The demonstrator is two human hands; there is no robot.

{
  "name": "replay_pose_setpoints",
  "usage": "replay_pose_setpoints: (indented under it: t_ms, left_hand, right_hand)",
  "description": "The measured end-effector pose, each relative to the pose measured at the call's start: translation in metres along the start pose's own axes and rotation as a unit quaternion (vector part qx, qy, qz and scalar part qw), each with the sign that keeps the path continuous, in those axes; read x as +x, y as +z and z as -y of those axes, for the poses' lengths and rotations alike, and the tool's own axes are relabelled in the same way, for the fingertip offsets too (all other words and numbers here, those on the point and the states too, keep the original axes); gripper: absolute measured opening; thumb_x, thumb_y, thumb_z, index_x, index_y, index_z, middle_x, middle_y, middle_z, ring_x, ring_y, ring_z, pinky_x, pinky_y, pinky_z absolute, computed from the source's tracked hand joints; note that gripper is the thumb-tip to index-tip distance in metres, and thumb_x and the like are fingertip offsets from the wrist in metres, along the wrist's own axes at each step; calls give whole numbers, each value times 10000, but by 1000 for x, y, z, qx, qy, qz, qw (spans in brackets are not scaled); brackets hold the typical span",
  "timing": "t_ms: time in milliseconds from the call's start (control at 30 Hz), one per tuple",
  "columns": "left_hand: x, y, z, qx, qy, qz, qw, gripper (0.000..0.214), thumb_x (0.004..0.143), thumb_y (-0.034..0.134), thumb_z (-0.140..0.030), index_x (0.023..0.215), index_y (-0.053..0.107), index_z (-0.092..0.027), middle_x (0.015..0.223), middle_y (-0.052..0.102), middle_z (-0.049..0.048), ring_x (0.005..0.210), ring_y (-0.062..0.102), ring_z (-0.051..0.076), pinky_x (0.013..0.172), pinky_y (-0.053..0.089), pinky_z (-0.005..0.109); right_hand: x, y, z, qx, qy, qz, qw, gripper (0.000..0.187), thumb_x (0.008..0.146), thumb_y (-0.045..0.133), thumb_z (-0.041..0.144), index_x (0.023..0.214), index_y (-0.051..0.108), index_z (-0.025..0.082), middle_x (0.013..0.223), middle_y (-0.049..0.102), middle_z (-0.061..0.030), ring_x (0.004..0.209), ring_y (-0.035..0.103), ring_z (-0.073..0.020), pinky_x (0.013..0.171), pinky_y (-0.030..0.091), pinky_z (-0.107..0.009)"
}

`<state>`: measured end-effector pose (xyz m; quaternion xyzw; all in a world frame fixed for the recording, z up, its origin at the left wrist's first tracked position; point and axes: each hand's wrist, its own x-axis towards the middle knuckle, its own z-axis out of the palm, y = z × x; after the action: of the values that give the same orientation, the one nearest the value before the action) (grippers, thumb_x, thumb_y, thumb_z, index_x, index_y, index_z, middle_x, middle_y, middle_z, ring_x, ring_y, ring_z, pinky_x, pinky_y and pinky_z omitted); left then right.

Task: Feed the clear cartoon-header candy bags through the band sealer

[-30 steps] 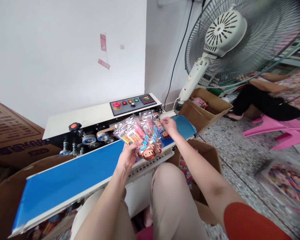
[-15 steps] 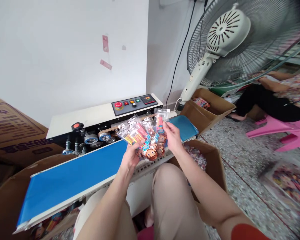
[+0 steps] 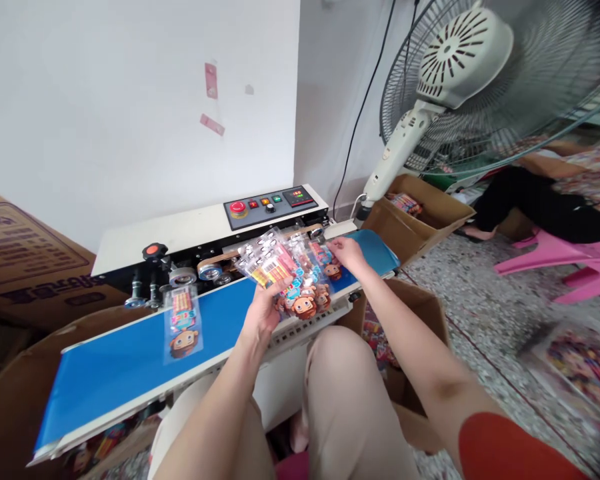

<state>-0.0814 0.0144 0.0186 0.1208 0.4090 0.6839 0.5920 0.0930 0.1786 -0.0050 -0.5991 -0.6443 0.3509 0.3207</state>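
Note:
My left hand is closed on a fanned stack of clear packets printed with cartoon faces, held over the near edge of the blue conveyor belt. My right hand pinches one packet and lays it on the belt's right end by the sealing slot. Another packet lies alone on the belt further left, under the sealer's rollers. The white sealing machine carries a control panel with a red button.
A standing fan turns at the right behind an open cardboard box. Another box with packets stands below the belt's right end. A seated person and a pink stool are at far right. Cardboard boxes stand at left.
My right hand lifted a packet from the stack, then lowered it onto the belt's right end. A sealed packet has come out on the left part of the belt.

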Motion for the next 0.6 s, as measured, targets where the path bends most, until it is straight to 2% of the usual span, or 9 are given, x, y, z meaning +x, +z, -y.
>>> replay_pose_setpoints:
  t_ms: [67,133,200,233,300,433,600]
  left_hand:
    - [1,-1,1,-1,2,3,1000,571,504,861,-146,1040,664,-162,913,756,66,792,719,238,761,582,323]
    - [2,-1,3,-2,0,5,1000,571,505,862,-142,1040,665,-159,900,757,65,797,719,240,781,578,329]
    - [3,0,5,-2,-2,8,1000,566,513,861,-142,1043,664,-156,901,757,67,815,719,244,805,571,337]
    - [3,0,7,-3,-3,12,1000,563,520,860,-145,1047,663,-155,906,757,69,827,718,246,817,568,341]
    - [3,2,8,-7,-1,13,1000,560,531,855,-146,1055,658,-155,922,756,71,848,716,247,833,562,346]
    - [3,4,9,-12,-4,-24,1000,578,506,857,-130,1044,650,-165,918,756,59,846,717,249,827,567,354]
    - [3,4,8,-17,-10,-28,999,568,489,856,-122,1020,656,-158,879,756,59,846,718,255,807,574,341]
  right_hand:
    - [-17,0,10,12,-46,-9,999,305,807,592,485,810,679,192,711,677,-53,697,629,-200,636,460,-283]
    - [-41,-1,21,100,-78,46,991,391,843,519,551,912,689,206,808,694,-53,740,633,-194,644,469,-279]
    - [-64,0,31,187,-105,105,971,404,823,543,573,899,700,209,824,691,-37,748,626,-184,656,472,-273]
    - [-73,2,36,213,-117,109,964,384,798,585,565,860,705,205,812,686,-29,748,618,-180,666,470,-272]
    - [-84,5,41,244,-122,76,959,348,748,658,537,782,706,195,768,670,-17,727,597,-170,673,462,-269]
    - [-88,8,42,315,-25,27,948,362,644,743,541,713,695,188,684,635,3,634,554,-145,576,445,-257]
    - [-84,6,39,410,91,36,907,410,531,809,546,643,638,190,604,589,27,507,485,-106,455,396,-237]
